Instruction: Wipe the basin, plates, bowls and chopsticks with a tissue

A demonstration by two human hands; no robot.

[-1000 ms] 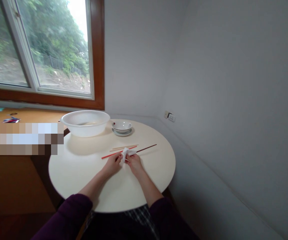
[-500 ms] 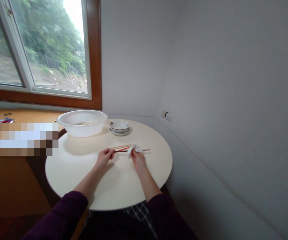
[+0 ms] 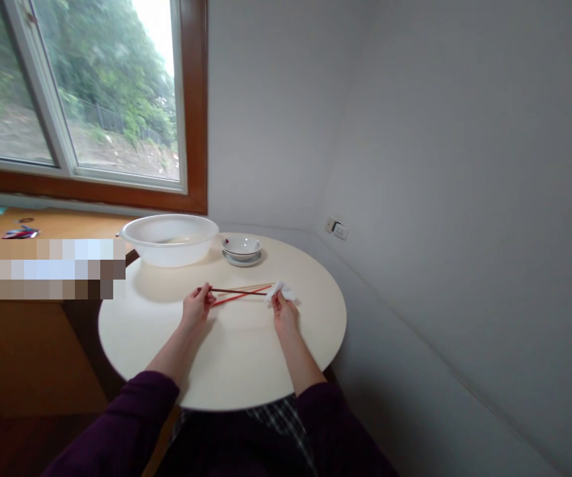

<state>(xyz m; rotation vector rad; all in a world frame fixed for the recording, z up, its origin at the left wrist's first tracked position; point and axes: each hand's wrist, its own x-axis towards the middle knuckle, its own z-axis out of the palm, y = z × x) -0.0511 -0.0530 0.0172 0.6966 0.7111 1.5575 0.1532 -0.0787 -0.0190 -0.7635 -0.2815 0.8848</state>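
A dark brown chopstick (image 3: 238, 291) runs level between my two hands, above the white round table (image 3: 236, 371). My left hand (image 3: 198, 305) pinches its left end. Closed on a crumpled white cloth or tissue (image 3: 286, 291), my right hand (image 3: 284, 311) wraps the chopstick's right end, which is hidden inside. Red chopsticks (image 3: 230, 299) and pale wooden chopsticks (image 3: 258, 286) lie on the tabletop just behind and beneath the brown one; my left fingers partly cover their near ends.
A large white plastic basin (image 3: 169, 255) stands at the table's back left. Right of it, a patterned white bowl (image 3: 242, 246) sits on a plate (image 3: 242, 261). A wooden desk (image 3: 77, 222) adjoins on the left, and a wall with a socket (image 3: 340, 230) bounds the right.
My hands have moved apart along the brown chopstick, the right with the cloth sliding to its right end, which no longer sticks out. The view has shifted slightly.
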